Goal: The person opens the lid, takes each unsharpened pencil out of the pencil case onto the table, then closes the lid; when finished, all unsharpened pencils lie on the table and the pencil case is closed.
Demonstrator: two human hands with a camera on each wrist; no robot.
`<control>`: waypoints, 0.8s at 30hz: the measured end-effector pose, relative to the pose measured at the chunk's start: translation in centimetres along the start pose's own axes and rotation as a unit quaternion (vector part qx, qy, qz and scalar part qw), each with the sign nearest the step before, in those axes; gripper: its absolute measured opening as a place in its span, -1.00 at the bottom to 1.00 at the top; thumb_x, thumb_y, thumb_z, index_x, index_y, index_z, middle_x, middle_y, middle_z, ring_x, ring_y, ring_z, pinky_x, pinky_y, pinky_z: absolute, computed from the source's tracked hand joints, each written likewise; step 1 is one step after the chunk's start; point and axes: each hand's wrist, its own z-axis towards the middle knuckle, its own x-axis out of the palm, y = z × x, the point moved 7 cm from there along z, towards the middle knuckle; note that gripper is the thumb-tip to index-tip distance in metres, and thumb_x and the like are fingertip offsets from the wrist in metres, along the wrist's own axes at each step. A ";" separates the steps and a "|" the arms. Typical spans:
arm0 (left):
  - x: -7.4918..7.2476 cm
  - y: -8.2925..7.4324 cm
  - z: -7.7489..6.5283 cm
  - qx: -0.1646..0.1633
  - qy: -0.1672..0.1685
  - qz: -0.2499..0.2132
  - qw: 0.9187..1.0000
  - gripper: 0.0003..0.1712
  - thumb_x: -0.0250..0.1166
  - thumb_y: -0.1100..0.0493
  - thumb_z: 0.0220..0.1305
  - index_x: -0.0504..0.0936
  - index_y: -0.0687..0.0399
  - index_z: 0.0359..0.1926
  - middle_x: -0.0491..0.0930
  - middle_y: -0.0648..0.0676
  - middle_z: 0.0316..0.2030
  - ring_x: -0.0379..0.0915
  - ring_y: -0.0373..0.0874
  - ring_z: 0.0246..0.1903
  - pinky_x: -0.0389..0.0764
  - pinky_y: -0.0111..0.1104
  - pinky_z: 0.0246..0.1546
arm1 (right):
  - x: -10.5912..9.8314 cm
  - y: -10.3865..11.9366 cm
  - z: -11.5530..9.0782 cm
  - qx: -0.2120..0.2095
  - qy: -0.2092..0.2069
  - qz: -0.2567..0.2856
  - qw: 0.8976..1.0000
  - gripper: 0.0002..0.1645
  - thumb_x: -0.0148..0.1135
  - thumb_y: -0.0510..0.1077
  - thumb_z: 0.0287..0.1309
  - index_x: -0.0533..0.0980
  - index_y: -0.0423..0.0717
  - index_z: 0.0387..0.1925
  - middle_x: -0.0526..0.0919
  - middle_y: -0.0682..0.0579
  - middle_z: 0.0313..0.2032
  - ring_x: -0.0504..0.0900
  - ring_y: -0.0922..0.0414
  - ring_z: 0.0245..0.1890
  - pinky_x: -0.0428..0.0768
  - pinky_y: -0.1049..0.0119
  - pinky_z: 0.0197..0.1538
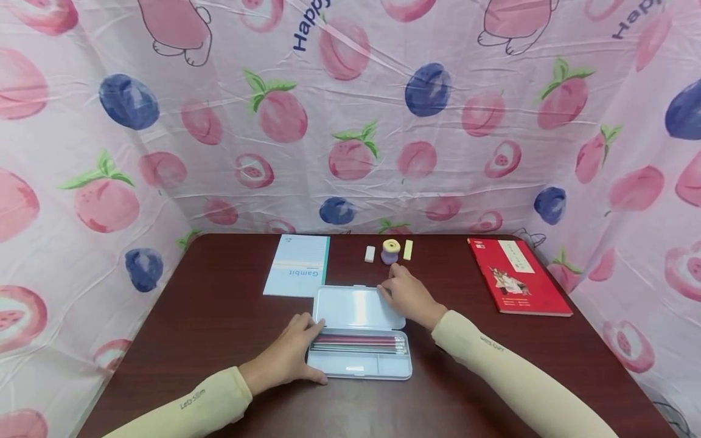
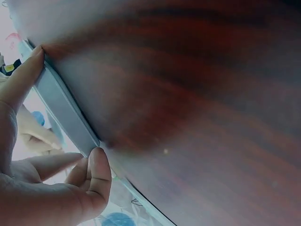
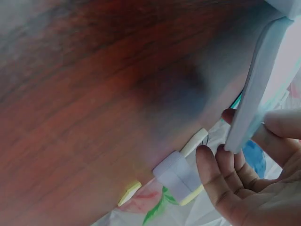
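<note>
A pale blue pencil case [image 1: 342, 365] stands open on the table, its lid [image 1: 350, 307] swung back toward the far side. Several pencils [image 1: 356, 344] lie lengthwise in the far part of its base, above a shallow divided compartment. My left hand [image 1: 290, 351] grips the base at its left end, thumb by the near corner and fingers toward the hinge. In the left wrist view, fingertips meet the side wall of the case [image 2: 66, 106]. My right hand [image 1: 411, 296] pinches the lid's far right corner; the right wrist view shows the lid edge [image 3: 258, 80] between thumb and fingers.
Beyond the case sit a white eraser [image 1: 369, 253], a purple and yellow small object [image 1: 390, 250] and a pale yellow strip [image 1: 408, 250]. A white notebook [image 1: 296, 264] lies at the back left, a red book [image 1: 520, 277] on the right. Fruit-print cloth [image 1: 350, 158] surrounds the table.
</note>
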 end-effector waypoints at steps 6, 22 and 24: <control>0.0 -0.1 0.1 0.002 0.005 0.002 1.000 0.28 0.79 -0.19 -0.17 0.45 0.38 0.47 0.48 0.06 0.00 0.25 -0.18 0.00 0.54 -0.29 0.04 | 0.7 0.7 0.0 -0.024 -0.017 -0.032 0.999 -0.75 0.39 -0.20 0.37 0.79 -0.31 -0.37 0.36 -0.06 -0.36 0.35 0.04 -0.31 0.57 0.17 -0.27; -0.4 -0.2 0.1 -0.003 0.006 0.012 1.000 0.27 0.79 -0.21 -0.19 0.48 0.35 0.46 0.49 0.06 0.01 0.26 -0.18 -0.01 0.52 -0.25 0.05 | -3.4 2.5 -2.8 -0.082 -0.112 -0.061 0.989 -0.62 0.47 -0.06 0.33 0.77 -0.25 0.03 0.48 -0.06 -0.24 0.39 0.11 -0.25 0.54 0.29 -0.28; -0.4 -0.2 0.1 -0.004 0.006 0.012 1.000 0.28 0.79 -0.21 -0.20 0.48 0.35 0.46 0.49 0.06 0.01 0.27 -0.18 -0.01 0.52 -0.25 0.05 | -4.2 2.9 -4.0 -0.091 -0.121 -0.041 0.988 -0.62 0.54 -0.07 0.26 0.78 -0.21 0.02 0.52 -0.04 -0.23 0.43 0.14 -0.24 0.58 0.32 -0.27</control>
